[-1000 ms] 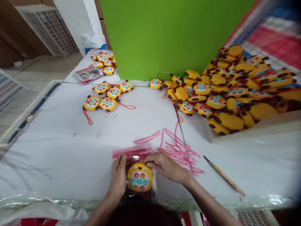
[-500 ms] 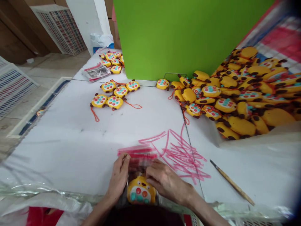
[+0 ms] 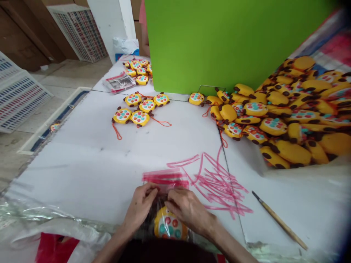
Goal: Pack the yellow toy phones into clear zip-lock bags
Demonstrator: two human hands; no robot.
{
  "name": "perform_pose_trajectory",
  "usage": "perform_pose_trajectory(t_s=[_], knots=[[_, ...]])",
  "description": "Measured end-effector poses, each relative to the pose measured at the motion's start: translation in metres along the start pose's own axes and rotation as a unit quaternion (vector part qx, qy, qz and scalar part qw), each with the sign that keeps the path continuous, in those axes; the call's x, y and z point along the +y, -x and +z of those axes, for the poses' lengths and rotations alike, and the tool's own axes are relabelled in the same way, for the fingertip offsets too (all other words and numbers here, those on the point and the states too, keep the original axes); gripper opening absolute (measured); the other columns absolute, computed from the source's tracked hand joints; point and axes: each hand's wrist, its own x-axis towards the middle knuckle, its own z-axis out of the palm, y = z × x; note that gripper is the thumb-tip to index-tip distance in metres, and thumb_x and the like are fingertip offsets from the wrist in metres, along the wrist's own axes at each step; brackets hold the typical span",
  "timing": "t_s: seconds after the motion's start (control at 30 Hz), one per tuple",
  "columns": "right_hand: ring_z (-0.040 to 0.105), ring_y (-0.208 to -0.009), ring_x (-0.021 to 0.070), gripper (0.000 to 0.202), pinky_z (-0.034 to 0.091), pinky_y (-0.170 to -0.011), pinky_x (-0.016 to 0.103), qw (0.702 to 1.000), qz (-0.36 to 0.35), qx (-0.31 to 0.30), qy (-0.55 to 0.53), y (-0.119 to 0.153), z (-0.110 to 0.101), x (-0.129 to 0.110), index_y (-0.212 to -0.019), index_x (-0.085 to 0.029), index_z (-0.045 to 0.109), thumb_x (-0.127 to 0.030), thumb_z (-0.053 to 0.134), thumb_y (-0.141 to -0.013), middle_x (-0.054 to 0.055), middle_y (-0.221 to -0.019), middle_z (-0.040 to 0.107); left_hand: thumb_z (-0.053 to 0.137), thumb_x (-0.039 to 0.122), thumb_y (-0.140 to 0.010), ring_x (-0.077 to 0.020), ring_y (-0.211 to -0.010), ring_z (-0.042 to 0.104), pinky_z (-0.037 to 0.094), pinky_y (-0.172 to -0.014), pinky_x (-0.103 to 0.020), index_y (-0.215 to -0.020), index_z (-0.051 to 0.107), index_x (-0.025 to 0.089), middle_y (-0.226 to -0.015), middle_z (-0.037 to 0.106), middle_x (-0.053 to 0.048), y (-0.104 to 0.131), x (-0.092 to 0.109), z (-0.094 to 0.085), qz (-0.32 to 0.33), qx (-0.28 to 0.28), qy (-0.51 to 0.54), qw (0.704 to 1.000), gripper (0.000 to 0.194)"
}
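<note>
At the table's near edge, a yellow animal-shaped toy (image 3: 170, 225) with red and turquoise buttons lies inside a clear plastic bag (image 3: 158, 202). My left hand (image 3: 142, 205) pinches the bag's upper left part between thumb and fingers. Close beside it, my right hand (image 3: 188, 208) has its fingers curled on the bag's top, just above the toy. The toy's head is partly covered by my right fingers. Its lower end is cut off by dark clothing.
Several similar toys (image 3: 147, 106) lie mid-table, and a large heap (image 3: 293, 151) fills the right. A thin wooden-handled tool (image 3: 279, 221) rests at the right. A green panel (image 3: 219, 44) stands behind; flat plastic packets (image 3: 119, 82) lie back left. Part of another person (image 3: 144, 31) shows beyond.
My two hands have come closer together at the bag's top. The toy sits slightly lower under my fingers. The whole view has shifted a little, so the surroundings appear further right.
</note>
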Motion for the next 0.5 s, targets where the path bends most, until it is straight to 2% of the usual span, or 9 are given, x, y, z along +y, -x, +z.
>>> perform_pose_trajectory(t_s=[0.1,0.2,0.33,0.43,0.5], knots=[[0.056,-0.072,0.0168,0.008,0.044,-0.066,0.026,0.998,0.009,0.057,-0.003,-0.005,0.002,-0.002,-0.077,-0.018,0.058,-0.014,0.057,-0.084,0.002,-0.074,0.061,0.052,0.032,-0.080,-0.0192,-0.074,0.062,0.047,-0.069,-0.027,-0.079,0.062,0.017,-0.076,0.067,-0.002,0.001,0.002,0.002,-0.004,0.015,0.021,1.000,0.017],[0.055,-0.079,0.0184,0.008,0.043,-0.073,0.030,0.995,-0.012,0.095,0.021,-0.011,0.002,-0.006,-0.087,-0.019,0.061,-0.014,0.055,-0.087,0.003,-0.082,0.063,0.051,0.030,-0.079,-0.0209,-0.082,0.063,0.047,-0.077,-0.030,-0.087,0.064,0.016,-0.083,0.069,-0.004,0.003,0.004,0.003,-0.015,-0.001,0.035,0.999,0.020],[0.054,-0.074,0.0195,0.009,0.041,-0.071,0.031,0.992,-0.018,0.085,0.092,-0.020,0.008,-0.012,-0.080,-0.018,0.060,-0.011,0.056,-0.084,0.005,-0.078,0.063,0.046,0.023,-0.079,-0.0207,-0.081,0.061,0.045,-0.076,-0.029,-0.084,0.068,0.016,-0.082,0.070,-0.004,0.004,0.007,0.008,0.020,-0.033,-0.026,0.999,0.023],[0.053,-0.070,0.0198,0.011,0.041,-0.068,0.032,0.988,-0.020,0.073,0.137,-0.025,0.013,-0.016,-0.073,-0.018,0.057,-0.009,0.057,-0.080,0.004,-0.075,0.062,0.043,0.019,-0.078,-0.0198,-0.070,0.059,0.043,-0.065,-0.027,-0.077,0.066,0.016,-0.072,0.067,-0.004,0.006,0.008,0.014,0.050,-0.019,-0.080,0.995,0.024],[0.054,-0.069,0.0193,0.012,0.041,-0.067,0.031,0.988,-0.015,0.085,0.129,-0.028,0.013,-0.016,-0.072,-0.018,0.055,-0.008,0.055,-0.079,0.004,-0.073,0.061,0.042,0.020,-0.080,-0.0200,-0.068,0.059,0.043,-0.064,-0.028,-0.076,0.064,0.016,-0.073,0.067,-0.005,0.007,0.007,0.017,0.066,-0.002,-0.119,0.991,0.023]])
